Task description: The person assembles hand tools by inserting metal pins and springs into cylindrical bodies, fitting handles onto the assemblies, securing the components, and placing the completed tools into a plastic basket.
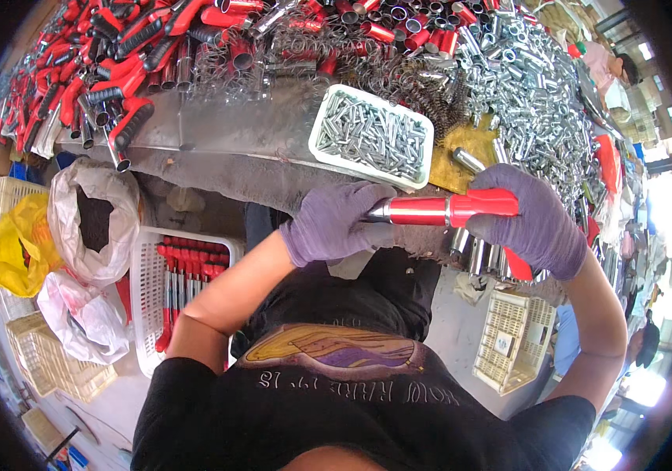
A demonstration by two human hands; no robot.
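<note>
Red tool point(421, 210) at one o'clock from your torso point(344, 416), its metal tip point(381, 210) pinched by your left hand point(337, 224), its handle point(487, 204) clasped by your right hand point(532, 216) — a gloved slip on smooth metal could swing it against the pin tray point(367, 170) at eleven o'clock.

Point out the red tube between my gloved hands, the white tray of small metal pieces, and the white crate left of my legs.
Red tube point(418, 211): head view, middle of its red barrel.
White tray point(363, 170): head view, near wall.
White crate point(146, 290): head view, left side wall.
</note>
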